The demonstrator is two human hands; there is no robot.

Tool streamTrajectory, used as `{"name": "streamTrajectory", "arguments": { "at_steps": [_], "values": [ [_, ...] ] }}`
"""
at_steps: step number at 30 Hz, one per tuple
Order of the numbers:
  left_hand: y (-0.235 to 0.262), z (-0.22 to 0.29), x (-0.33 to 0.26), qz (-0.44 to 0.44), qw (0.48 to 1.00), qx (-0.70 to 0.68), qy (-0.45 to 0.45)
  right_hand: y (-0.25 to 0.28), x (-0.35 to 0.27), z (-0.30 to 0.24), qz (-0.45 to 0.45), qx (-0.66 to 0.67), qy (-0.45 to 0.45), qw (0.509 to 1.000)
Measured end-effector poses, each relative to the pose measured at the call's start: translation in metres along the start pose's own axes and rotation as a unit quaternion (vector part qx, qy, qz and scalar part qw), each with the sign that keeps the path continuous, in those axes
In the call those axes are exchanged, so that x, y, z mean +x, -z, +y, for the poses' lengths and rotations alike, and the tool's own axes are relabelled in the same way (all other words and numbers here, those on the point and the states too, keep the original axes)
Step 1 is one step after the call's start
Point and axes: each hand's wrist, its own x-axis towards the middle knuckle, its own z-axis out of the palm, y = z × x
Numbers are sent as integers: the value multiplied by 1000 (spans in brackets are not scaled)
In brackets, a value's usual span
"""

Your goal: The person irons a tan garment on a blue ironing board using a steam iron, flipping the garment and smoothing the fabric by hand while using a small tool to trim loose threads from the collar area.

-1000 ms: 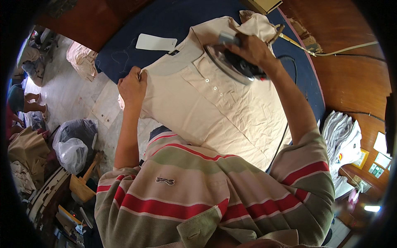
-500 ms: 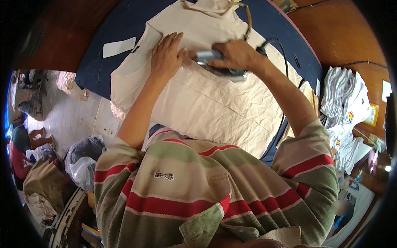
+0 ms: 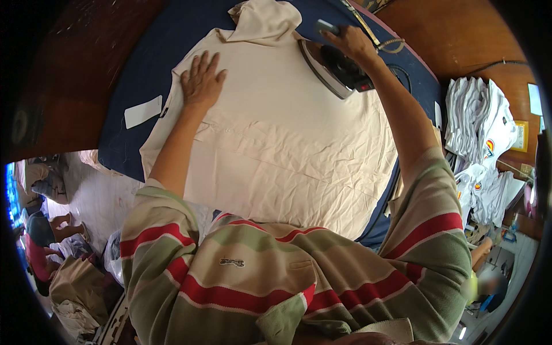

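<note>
A cream garment lies spread over a dark blue padded surface. Its upper part looks smooth, while the lower part is creased, and a bunched fold of it sits at the far end. My left hand rests flat on the garment's left side, fingers spread. In my right hand is the handle of a clothes iron with a dark body and a shiny metal edge. The iron is at the garment's far right; whether its soleplate touches the cloth I cannot tell.
A white card lies left of the garment. The iron's cord runs by my right wrist. Stacked white shirts stand at the right. Brown cloth and another person are at the lower left.
My right hand has carried the iron away and to the right, turning it. My left hand has shifted left. The garment now lies flatter at its upper part, with a bunched fold at the far end.
</note>
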Motion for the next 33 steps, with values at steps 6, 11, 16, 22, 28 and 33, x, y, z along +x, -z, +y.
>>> {"name": "streamTrajectory", "arguments": {
  "at_steps": [6, 11, 16, 22, 28, 33],
  "values": [
    [-2, -16, -2, -25, 1000, -5, 3, -1, 25, 6, -7, -10, -32, 999],
    [1, -12, -1, -34, 999, 14, 0, -13, 16, 12, -7, 87, -108, 990],
    [5, -14, -9, -37, 999, 18, 17, -21, 28, -11, -79, 233, -190, 950],
    [5, -8, 4, -46, 999, 6, 4, -55, 99, 21, -13, 354, -247, 902],
    [3, -18, 1, -50, 998, -32, 7, -8, 40, 11, -34, 232, -54, 971],
    [12, -7, 9, -36, 995, -69, 67, 26, -81, 48, -132, 123, 18, 983]
  ]
}}
